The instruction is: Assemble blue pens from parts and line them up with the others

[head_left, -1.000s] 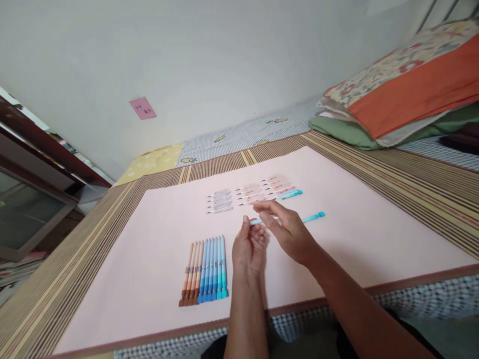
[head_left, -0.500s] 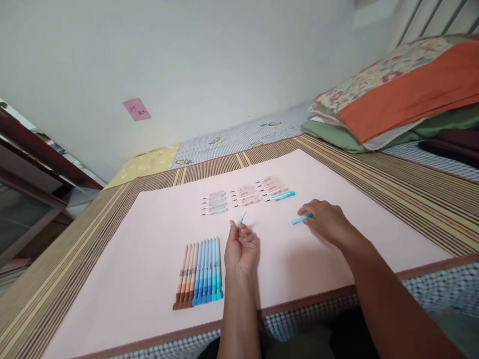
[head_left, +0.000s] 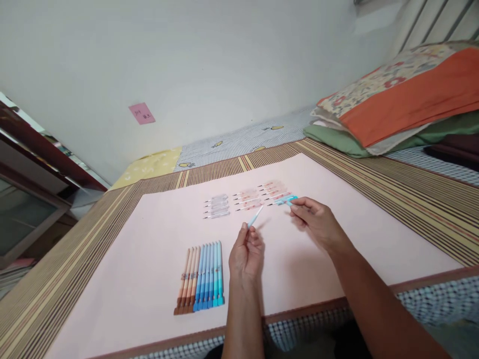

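Note:
A pink sheet (head_left: 157, 259) covers the striped mat in front of me. My left hand (head_left: 246, 254) is closed, pinching a thin light-blue pen part (head_left: 255, 217) that points up and away. My right hand (head_left: 316, 222) reaches to the far row and pinches a turquoise pen piece (head_left: 290, 200) lying at the end of the pink pen refills (head_left: 262, 193). Clear caps (head_left: 217, 206) lie in a group left of those. A tight row of brown and blue pens (head_left: 202, 276) rests near my left hand.
Stacked folded bedding (head_left: 404, 99), orange, floral and green, sits at the far right on the mat (head_left: 411, 184). A white wall with a pink note (head_left: 141, 113) stands behind. Dark furniture (head_left: 30, 199) is at the left.
My right hand carried the turquoise piece from the open sheet at the right up to the row of refills. My left hand kept its thin blue part, now showing longer.

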Demonstrator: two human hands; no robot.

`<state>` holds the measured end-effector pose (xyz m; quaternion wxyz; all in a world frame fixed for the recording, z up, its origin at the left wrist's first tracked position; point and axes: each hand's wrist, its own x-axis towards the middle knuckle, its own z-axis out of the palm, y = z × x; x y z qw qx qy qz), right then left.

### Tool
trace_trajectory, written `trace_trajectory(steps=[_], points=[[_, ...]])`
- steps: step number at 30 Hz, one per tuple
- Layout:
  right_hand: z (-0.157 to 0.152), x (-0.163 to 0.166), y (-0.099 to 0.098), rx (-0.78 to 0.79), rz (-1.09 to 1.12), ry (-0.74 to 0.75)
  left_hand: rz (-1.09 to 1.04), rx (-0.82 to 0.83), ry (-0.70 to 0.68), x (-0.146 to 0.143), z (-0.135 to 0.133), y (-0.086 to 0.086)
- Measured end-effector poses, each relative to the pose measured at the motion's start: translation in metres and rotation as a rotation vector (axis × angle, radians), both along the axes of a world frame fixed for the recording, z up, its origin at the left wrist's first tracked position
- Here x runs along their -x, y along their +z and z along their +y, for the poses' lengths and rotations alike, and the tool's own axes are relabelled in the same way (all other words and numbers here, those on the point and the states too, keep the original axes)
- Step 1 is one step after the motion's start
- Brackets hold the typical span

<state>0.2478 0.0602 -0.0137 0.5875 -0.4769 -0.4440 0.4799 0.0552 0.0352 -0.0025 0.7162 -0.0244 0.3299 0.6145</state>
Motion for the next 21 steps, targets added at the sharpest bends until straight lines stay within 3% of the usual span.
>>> trace_trajectory(steps=[5, 16, 21], points=[[-0.004, 0.016, 0.008, 0.028, 0.131, 0.075, 0.084, -0.025, -0.004, -0.001, 0.0, -0.002], [-0.007, 0.015, 0.017, -0.085, -0.136, 0.031, 0.061, -0.076, -0.028, -0.004, -0.001, -0.009], [-0.01, 0.007, 0.025, -0.138, -0.291, 0.067, 0.17, -0.152, -0.046, -0.003, -0.002, -0.012]])
